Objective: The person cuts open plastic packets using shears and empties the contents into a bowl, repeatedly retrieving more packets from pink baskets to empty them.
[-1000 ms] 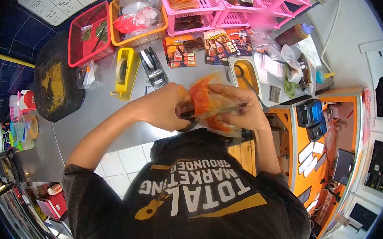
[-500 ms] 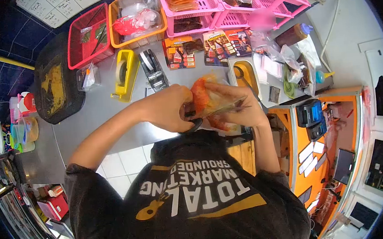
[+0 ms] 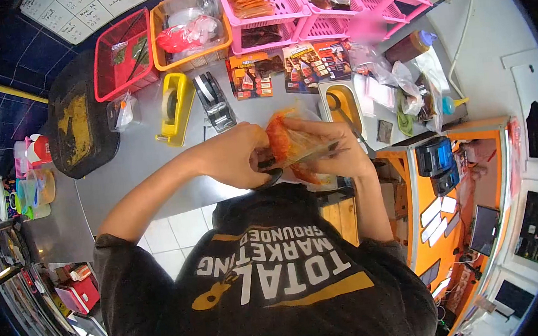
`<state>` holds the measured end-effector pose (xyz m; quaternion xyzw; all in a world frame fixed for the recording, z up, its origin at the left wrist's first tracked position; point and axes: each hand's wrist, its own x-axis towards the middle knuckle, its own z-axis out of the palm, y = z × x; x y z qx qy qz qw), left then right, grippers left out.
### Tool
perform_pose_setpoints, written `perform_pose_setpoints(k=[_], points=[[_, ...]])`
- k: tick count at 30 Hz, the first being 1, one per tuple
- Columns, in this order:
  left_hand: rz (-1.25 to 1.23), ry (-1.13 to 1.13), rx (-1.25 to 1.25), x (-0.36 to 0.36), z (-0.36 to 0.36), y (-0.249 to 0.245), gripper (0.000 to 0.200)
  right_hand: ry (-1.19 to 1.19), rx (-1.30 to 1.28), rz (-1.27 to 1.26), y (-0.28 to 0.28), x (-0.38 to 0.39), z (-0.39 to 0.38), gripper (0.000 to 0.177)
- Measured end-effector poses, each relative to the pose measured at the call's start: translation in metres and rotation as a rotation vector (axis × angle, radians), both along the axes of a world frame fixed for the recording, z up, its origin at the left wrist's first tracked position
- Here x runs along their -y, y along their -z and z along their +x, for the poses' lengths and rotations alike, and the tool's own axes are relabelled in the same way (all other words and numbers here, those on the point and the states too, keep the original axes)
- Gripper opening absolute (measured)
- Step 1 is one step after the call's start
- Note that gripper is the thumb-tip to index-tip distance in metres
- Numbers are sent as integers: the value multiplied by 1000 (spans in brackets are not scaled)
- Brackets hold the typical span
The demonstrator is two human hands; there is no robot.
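Observation:
My left hand (image 3: 233, 155) is closed around the black handles of a pair of scissors (image 3: 271, 178) near the table's front edge. Their blades point to the right, across a clear plastic bag (image 3: 287, 142) with orange-red contents. Fingers of my right hand (image 3: 334, 147) grip this bag from its right side, and the blade tips reach in front of that palm. The lower part of the bag hangs close to my dark shirt. Just beyond my right hand stands a metal container (image 3: 359, 97) with a ladle in yellowish contents.
A yellow tape dispenser (image 3: 176, 109) and a black one (image 3: 214, 101) stand ahead of my left hand. Behind are a red basket (image 3: 102, 70), an orange basket (image 3: 157, 53) and pink racks (image 3: 300, 23). Printed leaflets (image 3: 311, 67) lie before the racks. A dark tray (image 3: 107, 139) sits left.
The scissors' blades have shifted slightly down and left relative to the bag, and the bag has turned a little. Both hands keep their hold.

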<state>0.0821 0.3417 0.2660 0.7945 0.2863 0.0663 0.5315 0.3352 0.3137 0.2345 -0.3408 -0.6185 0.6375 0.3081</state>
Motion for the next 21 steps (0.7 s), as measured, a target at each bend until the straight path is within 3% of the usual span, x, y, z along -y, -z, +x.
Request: perform_pose_setpoints(k=[2,9,11,14,21], points=[[-192,-63,-60,1,1,5,14,-18,10,-2,-1,0,-2,74],[-54,12,-71,0,4,1,15,3,68,50,-4,3,-8,72],[-210,-70,-83,1,4,-1,19,19,57,7,-5,4,-9,71],[-56,-31,9,3,7,-3,21,19,21,60,1,4,-10,72],[-186,-44,-96,1,8,10,17,32,11,26,1,5,-10,73]])
